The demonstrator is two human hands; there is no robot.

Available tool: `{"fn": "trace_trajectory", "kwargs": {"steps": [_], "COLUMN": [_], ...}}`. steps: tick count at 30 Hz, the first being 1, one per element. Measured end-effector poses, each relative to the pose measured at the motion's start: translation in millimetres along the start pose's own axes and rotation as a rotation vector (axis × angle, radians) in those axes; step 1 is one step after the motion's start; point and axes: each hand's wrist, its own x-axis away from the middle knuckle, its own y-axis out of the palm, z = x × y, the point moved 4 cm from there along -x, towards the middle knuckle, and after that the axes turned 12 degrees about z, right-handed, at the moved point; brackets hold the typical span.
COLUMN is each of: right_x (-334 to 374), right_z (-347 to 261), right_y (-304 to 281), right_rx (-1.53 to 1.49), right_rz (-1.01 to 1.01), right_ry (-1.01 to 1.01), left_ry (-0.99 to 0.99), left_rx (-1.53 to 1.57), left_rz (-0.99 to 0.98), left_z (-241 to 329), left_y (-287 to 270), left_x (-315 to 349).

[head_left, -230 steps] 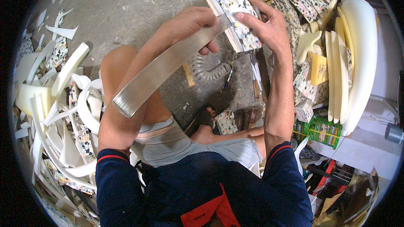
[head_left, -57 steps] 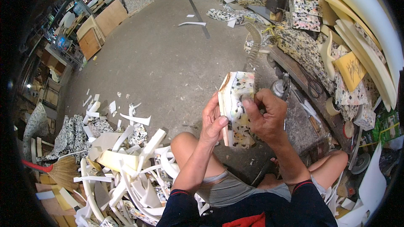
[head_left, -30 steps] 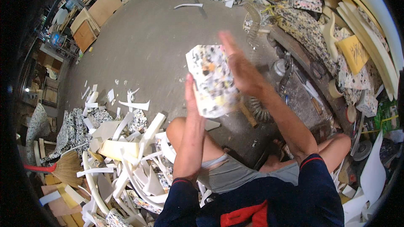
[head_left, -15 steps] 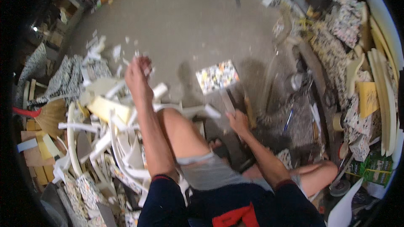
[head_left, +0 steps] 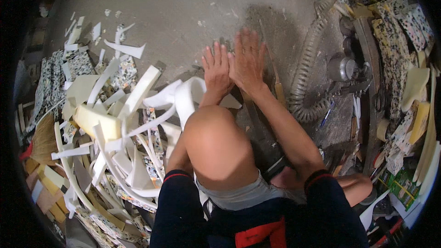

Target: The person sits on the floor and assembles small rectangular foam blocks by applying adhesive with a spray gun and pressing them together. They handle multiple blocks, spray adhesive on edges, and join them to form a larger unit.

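If the right hand slid toward three o'clock, it might knock the thin wooden-handled tool lying just beside it, and any sharp edge could nick the skin. The left hand is at its nine o'clock; both are backs up, fingers straight, slightly spread, pinching nothing, though contact with the floor is unclear.

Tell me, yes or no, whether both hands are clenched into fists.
No: the left hand and the right hand are both open, with fingers outstretched.
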Motion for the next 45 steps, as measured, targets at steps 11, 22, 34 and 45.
{"fn": "trace_trajectory", "kwargs": {"steps": [11, 22, 34, 45], "right_x": [-9.5, 178.1, 142.5, 324.1], "right_z": [15.9, 92.1, 94.9, 232.8], "right_y": [5.9, -108.6, -102.4, -252.7], "right_rx": [0.001, -0.112, -0.007, 0.191], "right_rz": [-0.53, -0.386, -0.371, 0.026], "right_ry": [0.058, 0.419, 0.495, 1.209], "left_ry": [0.004, -0.436, -0.034, -0.681], "left_rx": [-0.066, 0.041, -0.553, 0.517], "left_rz": [-0.078, -0.528, -0.59, -0.436], "left_z": [-7.3, -55.0, -195.2, -202.7], "left_y": [18.8, -29.8, -88.5, -168.4], "left_x": [-0.6, 156.3, 145.1, 169.8]}}
